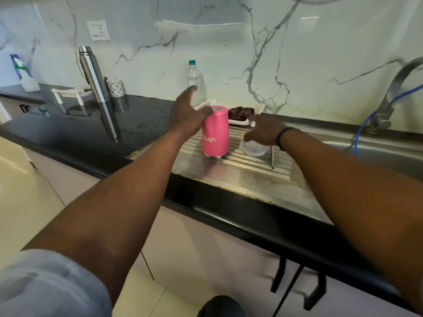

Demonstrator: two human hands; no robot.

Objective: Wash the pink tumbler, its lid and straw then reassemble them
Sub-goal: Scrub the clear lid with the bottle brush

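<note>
tumbler (215,131), pink and turned mouth-down, stands on the ribbed steel drainboard (251,170) at the middle of the bench, likely set that way so water runs out along the grooves. white lettering on its side reads upside down, starting "lot"; the rest is hidden. the left hand (190,115) has its fingers spread and relaxed, palm against the tumbler's upper left side, touching but not closed round it, as if about to take hold or just letting go. just right of the tumbler the clear lid (253,148) lies on the drainboard, and the right hand (263,131) rests over it with fingers curled down onto its rim; whether it truly grips cannot be told. the metal straw (273,157) lies along the grooves, near side of that hand. judging by this layout, washing looks done and reassembly is next. far behind stand a plastic bottle (194,81) and a steel flask (96,83); no readable label on either.
</note>
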